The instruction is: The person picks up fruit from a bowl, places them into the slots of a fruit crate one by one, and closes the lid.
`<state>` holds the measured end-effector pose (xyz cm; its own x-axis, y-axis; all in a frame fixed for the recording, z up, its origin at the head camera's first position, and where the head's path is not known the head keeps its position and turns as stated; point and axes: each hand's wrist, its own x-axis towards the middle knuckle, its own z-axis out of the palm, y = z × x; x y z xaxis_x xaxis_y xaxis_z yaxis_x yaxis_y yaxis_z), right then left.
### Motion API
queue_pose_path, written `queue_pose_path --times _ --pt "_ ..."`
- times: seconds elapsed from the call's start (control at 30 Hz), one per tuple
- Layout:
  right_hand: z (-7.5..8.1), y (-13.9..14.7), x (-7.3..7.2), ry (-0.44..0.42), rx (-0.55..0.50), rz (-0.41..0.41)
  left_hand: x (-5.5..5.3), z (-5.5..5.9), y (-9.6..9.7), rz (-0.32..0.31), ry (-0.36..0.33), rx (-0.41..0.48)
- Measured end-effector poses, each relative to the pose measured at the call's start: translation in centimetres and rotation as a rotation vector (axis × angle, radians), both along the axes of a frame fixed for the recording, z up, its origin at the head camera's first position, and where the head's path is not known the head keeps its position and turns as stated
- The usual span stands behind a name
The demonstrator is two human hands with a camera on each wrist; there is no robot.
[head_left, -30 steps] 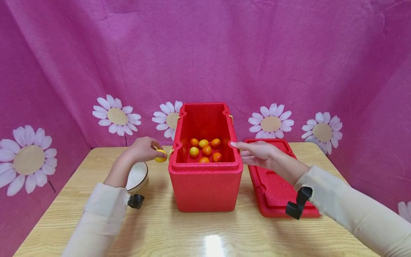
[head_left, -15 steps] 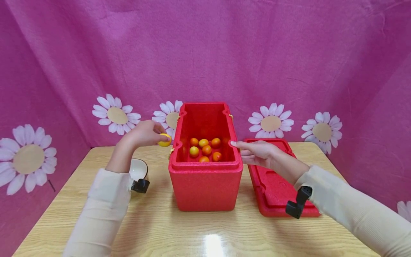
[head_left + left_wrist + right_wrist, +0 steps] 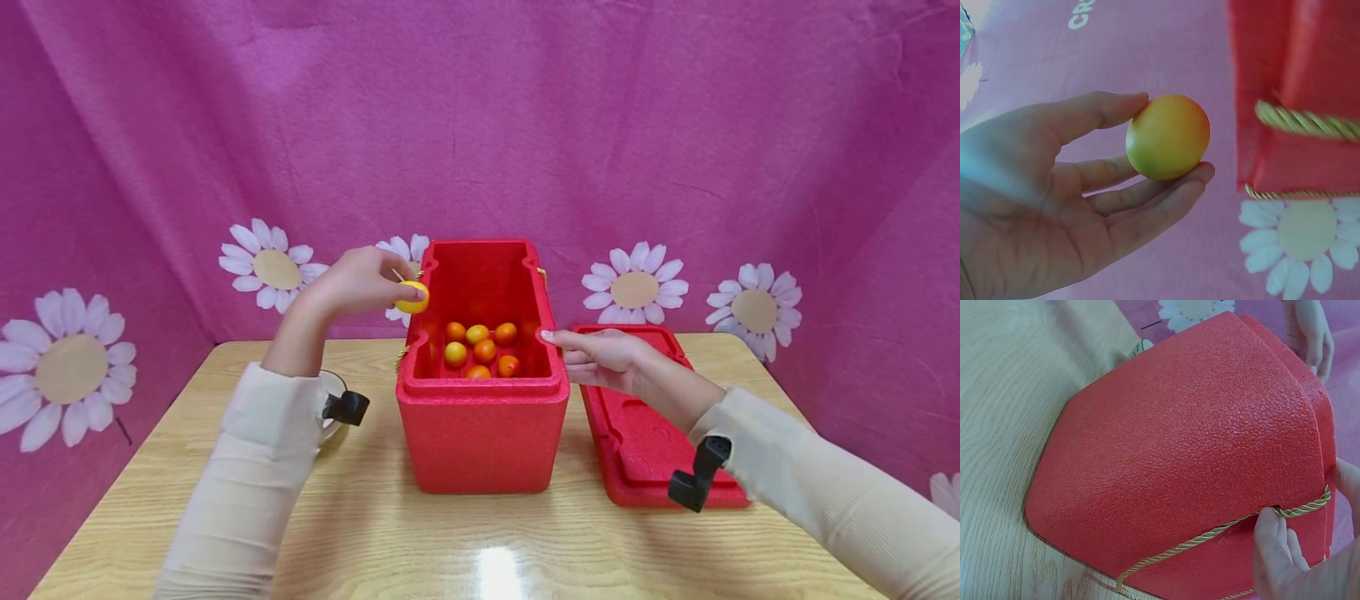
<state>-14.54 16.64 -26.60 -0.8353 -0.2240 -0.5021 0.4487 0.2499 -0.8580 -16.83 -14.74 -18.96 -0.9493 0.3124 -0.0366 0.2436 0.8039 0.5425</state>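
My left hand [image 3: 360, 282] pinches a round yellow-orange fruit [image 3: 412, 297] between thumb and fingertips, just above the left rim of an open red foam box [image 3: 480, 442]. The left wrist view shows the fruit [image 3: 1168, 139] as smooth, with a greenish patch, apart from the box's corded wall [image 3: 1297, 62]. Several similar yellow and orange fruits [image 3: 484, 351] lie on the box floor. My right hand [image 3: 611, 358] grips the box's right rim, thumb on top and fingers outside. In the right wrist view those fingers [image 3: 1269, 540] touch the wall by a gold cord [image 3: 1197, 539].
A red lid [image 3: 652, 433] lies on the wooden table [image 3: 360, 533] to the right of the box. To the left stands a white dark-rimmed bowl [image 3: 330, 423], partly hidden by my left arm. A pink curtain [image 3: 480, 117] with printed daisies hangs behind.
My left hand has risen from near the bowl and moved right with the fruit, up to the box's left rim. The right hand and the box have stayed put.
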Motion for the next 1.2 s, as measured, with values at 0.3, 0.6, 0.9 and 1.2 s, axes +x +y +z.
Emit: queue_pose_path --times 0.3,0.6,0.9,1.2 --pt "-0.2 0.1 0.0 -0.014 -0.002 -0.012 -1.1 1.9 2.5 -0.068 -0.076 0.058" --pt "-0.1 0.2 0.0 -0.02 -0.001 -0.017 -2.8 3.2 5.3 -0.124 -0.167 0.143" --pt "-0.1 0.1 0.0 -0.012 -0.011 -0.003 -5.8 3.0 7.4 -0.104 -0.166 0.337" --pt "0.1 0.1 0.0 -0.017 0.003 -0.017 -8.0 0.9 8.6 -0.054 -0.31 0.536"
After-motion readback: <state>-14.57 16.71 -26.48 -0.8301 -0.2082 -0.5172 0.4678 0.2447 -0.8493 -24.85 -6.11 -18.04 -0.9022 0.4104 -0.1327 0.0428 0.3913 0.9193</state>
